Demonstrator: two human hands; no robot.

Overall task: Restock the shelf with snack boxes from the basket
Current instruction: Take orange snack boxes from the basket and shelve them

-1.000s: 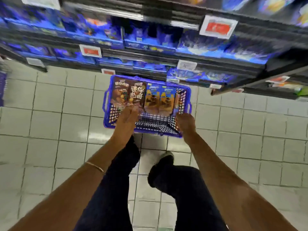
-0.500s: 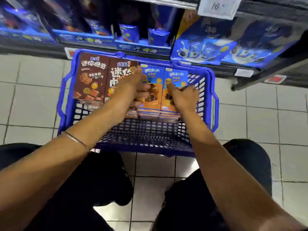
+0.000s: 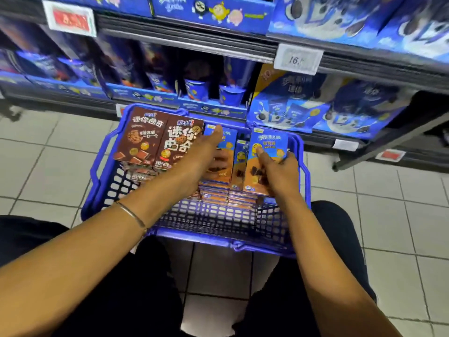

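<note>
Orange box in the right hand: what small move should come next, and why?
Probably lift it clear of the basket toward the shelf. The right hand grips the orange box, tilted up from its stack, while the left hand rests on neighbouring boxes.

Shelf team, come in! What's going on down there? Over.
Left hand grips orange stack. Right hand holds orange box, inside basket. Nothing in the way.

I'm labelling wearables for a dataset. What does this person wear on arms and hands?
Both forearms are bare, no sleeves showing. A thin metal bangle circles the left wrist. The left hand and right hand are ungloved; no watch or rings visible.
</note>
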